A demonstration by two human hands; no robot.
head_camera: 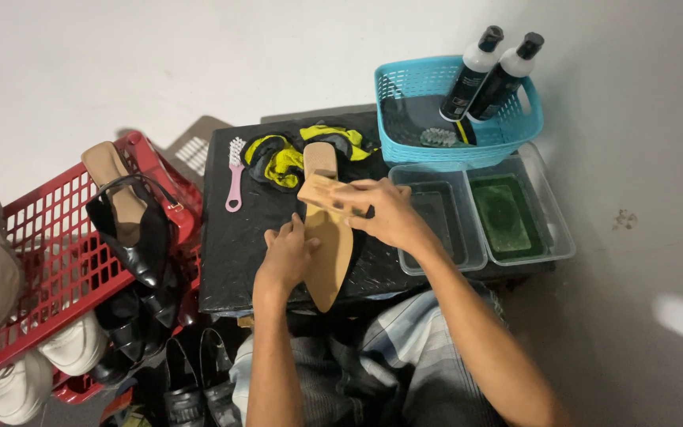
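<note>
The person's lap, in striped grey cloth, is filling the bottom of the view, and both forearms are reaching up from it to the near edge of the black desk. On that edge a tan shoe is lying sole up, its pointed toe hanging over the edge toward the lap and its heel block pointing to the far side. The left hand is resting against the shoe's left side, fingers pressed together along the sole. The right hand is lying across the heel end, its grip closing over a small dark thing (too hidden to tell what) held against the sole.

Just beyond the heel, a yellow and black cloth is lying crumpled at the desk's far edge, with a pink brush beside it toward the far left corner. At the right edge, two clear trays are sitting side by side: the nearer clear tray is holding darkish water, the green tray green liquid. Behind them a blue basket is carrying two black bottles with white shoulders. To the left of the desk, a red crate is holding black heels and white sneakers.
</note>
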